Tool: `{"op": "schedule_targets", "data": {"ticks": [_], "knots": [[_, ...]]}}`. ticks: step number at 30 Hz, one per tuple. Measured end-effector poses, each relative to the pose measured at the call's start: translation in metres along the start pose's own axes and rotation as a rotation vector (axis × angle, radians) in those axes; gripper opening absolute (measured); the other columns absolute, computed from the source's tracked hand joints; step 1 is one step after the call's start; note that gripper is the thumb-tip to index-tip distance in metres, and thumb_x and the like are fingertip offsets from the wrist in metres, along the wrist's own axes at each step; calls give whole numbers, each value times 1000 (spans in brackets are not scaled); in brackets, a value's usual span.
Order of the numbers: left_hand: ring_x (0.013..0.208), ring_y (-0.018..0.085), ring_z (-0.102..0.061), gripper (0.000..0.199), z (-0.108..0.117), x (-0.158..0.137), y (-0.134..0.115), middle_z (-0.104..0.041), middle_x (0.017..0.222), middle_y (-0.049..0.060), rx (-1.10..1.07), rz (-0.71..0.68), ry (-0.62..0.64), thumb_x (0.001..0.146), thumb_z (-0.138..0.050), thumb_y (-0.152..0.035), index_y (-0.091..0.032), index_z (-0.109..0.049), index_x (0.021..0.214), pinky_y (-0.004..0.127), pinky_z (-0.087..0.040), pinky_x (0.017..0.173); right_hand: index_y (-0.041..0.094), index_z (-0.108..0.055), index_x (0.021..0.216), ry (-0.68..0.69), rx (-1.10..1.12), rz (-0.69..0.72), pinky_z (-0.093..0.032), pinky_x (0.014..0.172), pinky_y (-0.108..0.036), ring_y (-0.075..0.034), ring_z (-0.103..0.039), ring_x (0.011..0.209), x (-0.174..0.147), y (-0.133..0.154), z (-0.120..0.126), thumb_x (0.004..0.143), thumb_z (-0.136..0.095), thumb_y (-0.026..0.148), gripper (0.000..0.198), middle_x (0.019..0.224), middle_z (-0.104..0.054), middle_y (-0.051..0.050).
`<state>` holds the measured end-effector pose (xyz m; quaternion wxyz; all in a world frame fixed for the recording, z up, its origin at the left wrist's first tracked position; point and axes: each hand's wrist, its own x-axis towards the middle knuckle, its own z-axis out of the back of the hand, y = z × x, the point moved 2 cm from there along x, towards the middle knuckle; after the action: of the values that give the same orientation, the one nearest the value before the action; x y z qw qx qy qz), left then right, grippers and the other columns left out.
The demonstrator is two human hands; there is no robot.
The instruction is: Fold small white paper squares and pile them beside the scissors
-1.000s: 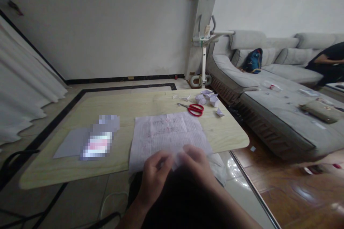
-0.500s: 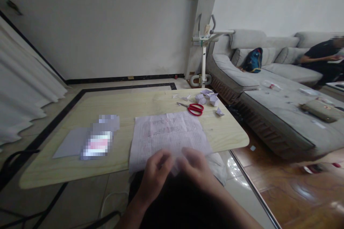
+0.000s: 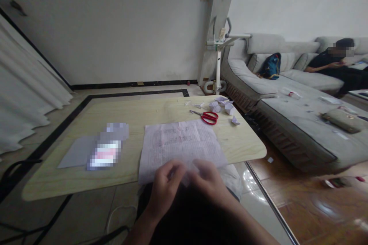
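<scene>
My left hand (image 3: 169, 182) and my right hand (image 3: 206, 180) are close together at the near edge of the table, fingers curled in toward each other. Between the fingertips shows a small pale piece of paper (image 3: 186, 180), blurred and partly hidden; its shape I cannot make out. Under and beyond the hands lies a large creased sheet of paper (image 3: 178, 141) with writing, hanging over the table's near edge. Red-handled scissors (image 3: 209, 117) rest just past its far right corner. Several folded paper pieces (image 3: 229, 108) sit near the table's far right corner.
On the left of the wooden table (image 3: 138, 113) are a white sheet (image 3: 73, 153) and a pixelated item with a bright part (image 3: 105, 155). A grey sofa (image 3: 301, 122) stands to the right, with a backpack (image 3: 271, 66) and a seated person (image 3: 330, 61). White curtains (image 3: 25, 95) hang left.
My hands stay in nearly the same place, with slight finger motion around the small paper. The person on the sofa has shifted a little to the left in view, with the head now more visible.
</scene>
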<state>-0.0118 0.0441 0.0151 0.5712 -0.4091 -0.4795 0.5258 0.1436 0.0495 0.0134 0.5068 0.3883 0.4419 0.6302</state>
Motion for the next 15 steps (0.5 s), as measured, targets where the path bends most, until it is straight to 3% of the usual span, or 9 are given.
{"op": "schedule_targets", "data": {"ticks": [8, 15], "knots": [[65, 17, -60, 22, 1, 1, -1, -62, 64, -2, 72, 5, -23, 87, -58, -32, -19, -64, 70, 23, -48, 60, 21, -63, 72, -29, -13, 16, -47, 63, -30, -19, -53, 68, 1, -5, 3, 82, -61, 56, 36, 69, -57, -2], [68, 19, -63, 20, 0, 1, -1, -67, 67, 0, 53, 1, -83, 86, -60, -32, -19, -66, 72, 25, -50, 63, 20, -62, 67, 58, 44, 42, -45, 59, -28, -18, -51, 65, 3, -3, 5, 85, -60, 50, 35, 63, -54, 0]]}}
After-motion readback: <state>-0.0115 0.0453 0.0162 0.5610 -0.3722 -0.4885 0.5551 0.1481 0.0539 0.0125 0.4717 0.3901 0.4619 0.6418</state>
